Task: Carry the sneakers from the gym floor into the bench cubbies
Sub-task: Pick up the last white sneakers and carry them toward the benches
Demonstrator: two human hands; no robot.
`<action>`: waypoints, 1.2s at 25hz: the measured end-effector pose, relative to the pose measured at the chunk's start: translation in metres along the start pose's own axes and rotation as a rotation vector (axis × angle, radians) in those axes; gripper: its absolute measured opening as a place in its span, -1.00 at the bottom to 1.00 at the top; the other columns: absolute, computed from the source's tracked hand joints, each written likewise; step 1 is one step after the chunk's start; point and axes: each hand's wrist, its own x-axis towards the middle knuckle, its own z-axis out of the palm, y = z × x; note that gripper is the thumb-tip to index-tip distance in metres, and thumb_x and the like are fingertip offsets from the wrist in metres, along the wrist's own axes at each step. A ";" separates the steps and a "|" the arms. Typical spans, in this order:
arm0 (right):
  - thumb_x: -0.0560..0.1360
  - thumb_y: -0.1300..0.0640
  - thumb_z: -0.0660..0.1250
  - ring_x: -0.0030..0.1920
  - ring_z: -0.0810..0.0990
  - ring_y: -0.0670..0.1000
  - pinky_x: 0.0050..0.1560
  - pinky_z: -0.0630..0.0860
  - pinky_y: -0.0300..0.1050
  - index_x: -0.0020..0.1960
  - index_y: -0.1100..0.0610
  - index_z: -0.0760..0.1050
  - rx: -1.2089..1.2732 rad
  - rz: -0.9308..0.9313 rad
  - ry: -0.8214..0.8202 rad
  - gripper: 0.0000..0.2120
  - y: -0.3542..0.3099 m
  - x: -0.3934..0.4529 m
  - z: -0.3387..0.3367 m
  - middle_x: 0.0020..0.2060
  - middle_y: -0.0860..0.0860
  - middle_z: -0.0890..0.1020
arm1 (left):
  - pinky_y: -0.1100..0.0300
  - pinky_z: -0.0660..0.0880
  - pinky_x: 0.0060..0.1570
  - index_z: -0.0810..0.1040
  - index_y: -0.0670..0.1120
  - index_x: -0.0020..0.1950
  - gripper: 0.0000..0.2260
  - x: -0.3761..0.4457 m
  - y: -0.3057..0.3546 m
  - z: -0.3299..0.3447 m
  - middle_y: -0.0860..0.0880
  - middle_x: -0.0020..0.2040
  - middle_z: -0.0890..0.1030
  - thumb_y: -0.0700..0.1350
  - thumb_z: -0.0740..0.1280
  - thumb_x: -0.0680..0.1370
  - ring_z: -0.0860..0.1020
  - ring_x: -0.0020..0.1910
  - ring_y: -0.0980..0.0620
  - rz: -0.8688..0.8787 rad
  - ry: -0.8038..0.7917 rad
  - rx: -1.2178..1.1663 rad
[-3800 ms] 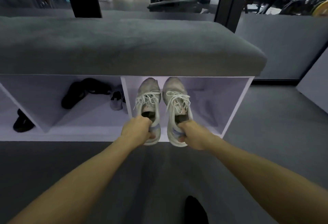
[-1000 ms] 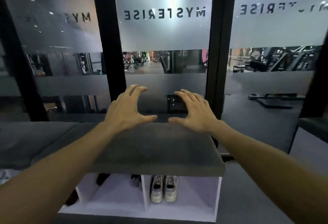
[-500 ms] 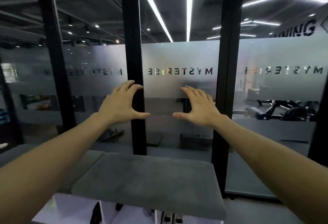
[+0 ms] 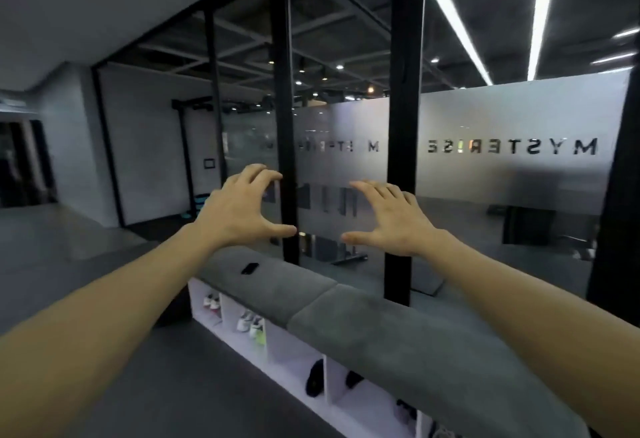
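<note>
Head view: left hand (image 4: pixel 235 209) and right hand (image 4: pixel 388 219) hover out front, each grip wide and empty. Sneakers sit in the bench (image 4: pixel 398 330) cubbies: a pink-trimmed pair (image 4: pixel 212 303), a white-and-yellow pair (image 4: pixel 252 326), two black shoes (image 4: pixel 315 377). Risk, I judge: with the gaze up, floor sneakers get missed. One phone (image 4: pixel 250 268) lies on top.

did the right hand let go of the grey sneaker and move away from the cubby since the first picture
Yes. The right hand now hangs empty and open, raised above the bench cushion before the frosted glass, well clear of the cubbies below.
</note>
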 end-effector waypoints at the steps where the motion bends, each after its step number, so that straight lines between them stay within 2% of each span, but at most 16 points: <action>1: 0.34 -0.45 0.24 0.47 0.10 0.07 0.41 0.11 0.18 0.51 -0.13 -0.04 0.036 -0.039 -0.006 -0.10 -0.025 0.014 0.008 0.51 -0.06 0.10 | -0.16 0.44 0.17 0.21 0.17 0.40 -0.13 -0.015 -0.022 -0.013 0.13 0.45 0.19 0.53 0.28 0.19 0.31 0.35 -0.05 -0.036 -0.001 0.032; 9: 0.33 -0.46 0.23 0.48 0.08 0.06 0.42 0.09 0.20 0.51 -0.12 -0.04 0.180 -0.268 -0.020 -0.09 -0.235 0.141 0.090 0.52 -0.06 0.09 | -0.12 0.44 0.16 0.22 0.14 0.41 -0.12 -0.117 -0.218 -0.104 0.10 0.42 0.24 0.50 0.32 0.20 0.37 0.31 -0.05 -0.301 0.018 0.269; 17: 0.31 -0.49 0.22 0.47 0.11 0.08 0.39 0.10 0.19 0.51 -0.12 -0.04 0.225 -0.310 0.005 -0.07 -0.399 0.278 0.196 0.51 -0.06 0.11 | -0.16 0.46 0.14 0.23 0.11 0.42 -0.10 -0.155 -0.428 -0.137 0.10 0.41 0.25 0.53 0.28 0.19 0.37 0.30 -0.05 -0.380 -0.044 0.360; 22: 0.30 -0.50 0.22 0.46 0.12 0.09 0.38 0.11 0.21 0.50 -0.11 -0.03 0.210 -0.309 -0.011 -0.06 -0.444 0.370 0.269 0.50 -0.04 0.13 | -0.18 0.45 0.14 0.23 0.16 0.40 -0.11 -0.141 -0.555 -0.107 0.10 0.42 0.23 0.56 0.27 0.17 0.38 0.31 -0.07 -0.395 -0.041 0.348; 30: 0.25 -0.55 0.18 0.46 0.15 0.11 0.37 0.12 0.23 0.50 -0.12 -0.05 0.213 -0.314 0.025 -0.02 -0.480 0.565 0.408 0.51 -0.02 0.13 | -0.16 0.46 0.14 0.23 0.13 0.40 -0.13 -0.053 -0.750 -0.034 0.09 0.42 0.25 0.53 0.29 0.21 0.38 0.30 -0.05 -0.395 -0.006 0.335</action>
